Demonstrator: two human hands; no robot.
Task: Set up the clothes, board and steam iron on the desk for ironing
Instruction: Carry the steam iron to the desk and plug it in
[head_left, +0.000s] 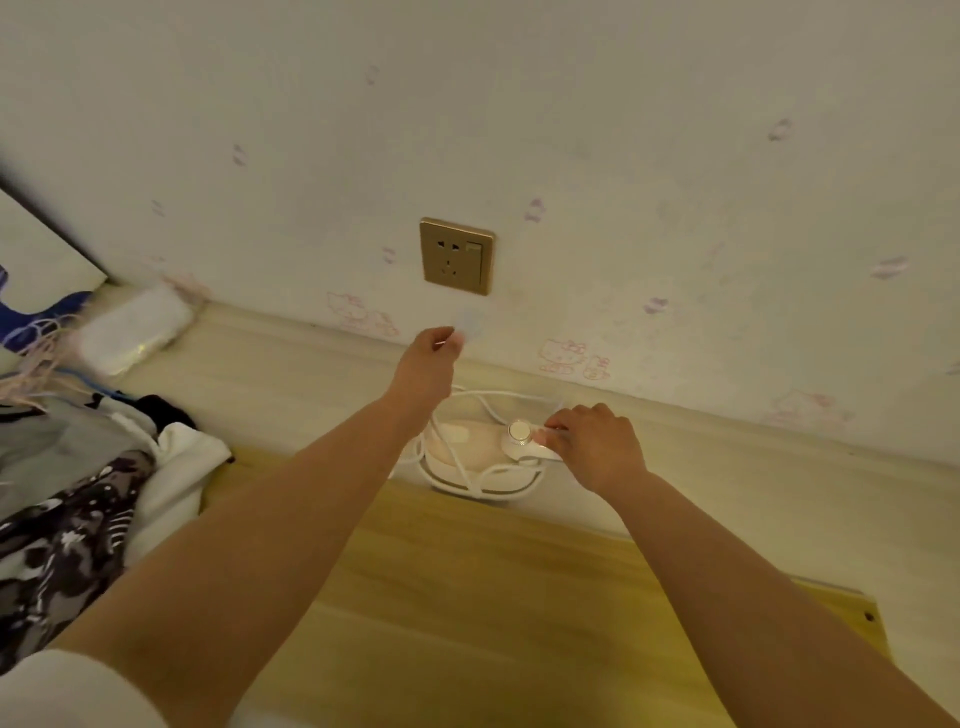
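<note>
A white steam iron (467, 447) lies at the back of the desk (291, 374), its white cord (462, 467) looped around it. My right hand (592, 441) rests on the iron's right end beside its round knob (519, 432), fingers closed on it. My left hand (431, 364) is raised above the iron and pinches the blurred white plug (465, 325) just below the gold wall socket (457, 255). A yellow-wood board (467, 597) lies flat in front of the iron. Crumpled clothes (78, 493), grey, white and black-patterned, are heaped at the left.
The wall with pink cartoon wallpaper (571, 358) rises directly behind the desk. A clear plastic packet (135, 327) and loose coloured strings (36, 358) lie at the back left. A white panel (41, 254) leans in the left corner.
</note>
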